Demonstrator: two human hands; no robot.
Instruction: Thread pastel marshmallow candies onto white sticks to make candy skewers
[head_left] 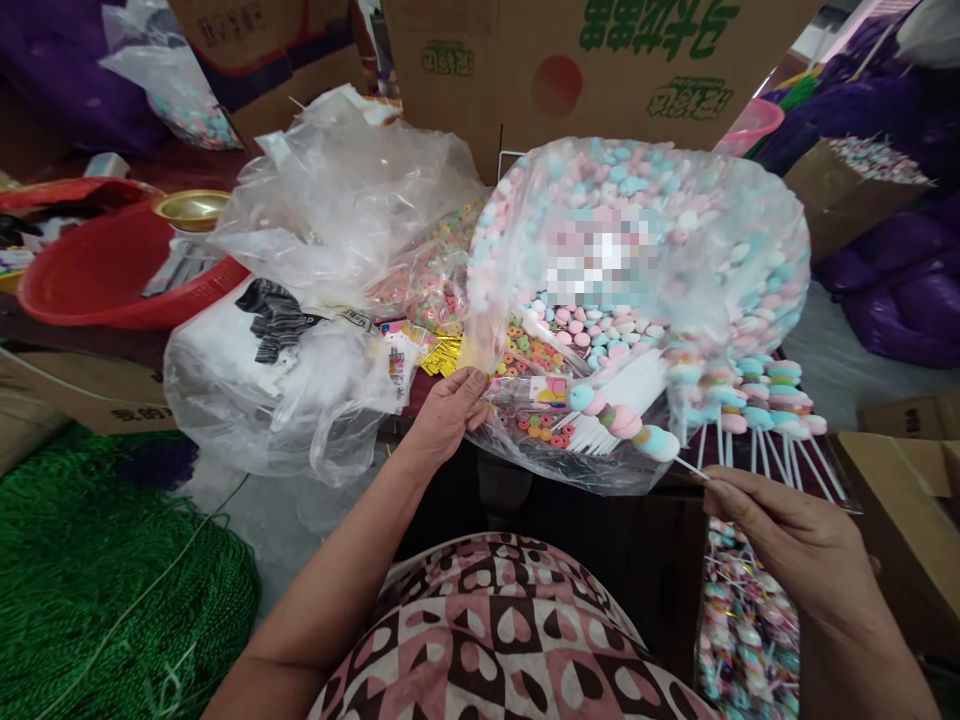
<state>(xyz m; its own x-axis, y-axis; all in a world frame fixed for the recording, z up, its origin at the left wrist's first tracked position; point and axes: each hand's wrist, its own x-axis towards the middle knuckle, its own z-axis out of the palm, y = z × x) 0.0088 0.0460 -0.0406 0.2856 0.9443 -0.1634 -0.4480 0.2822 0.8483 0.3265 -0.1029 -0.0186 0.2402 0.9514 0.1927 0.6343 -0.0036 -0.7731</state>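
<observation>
My right hand [772, 525] pinches the white stick of a marshmallow skewer [621, 422]. Pink, blue and brownish candies are threaded along it, and its tip points left. Closed at finger and thumb, my left hand [454, 412] grips the end of a small clear printed bag [549, 390] with pink and yellow marks. The skewer's tip lies right by this bag; whether it is inside I cannot tell. Below are loose white sticks [626, 390] and ring-shaped candies [544, 430]. Several finished skewers [776, 395] lie at the right, sticks toward me.
A big clear bag of marshmallows [750, 260] fills the table's back right. Left of it are crumpled plastic bags [330, 180], gold twist ties [444, 354] and a red basin [97, 275]. A box of wrapped skewers [750, 630] sits low right; green netting [112, 570] is low left.
</observation>
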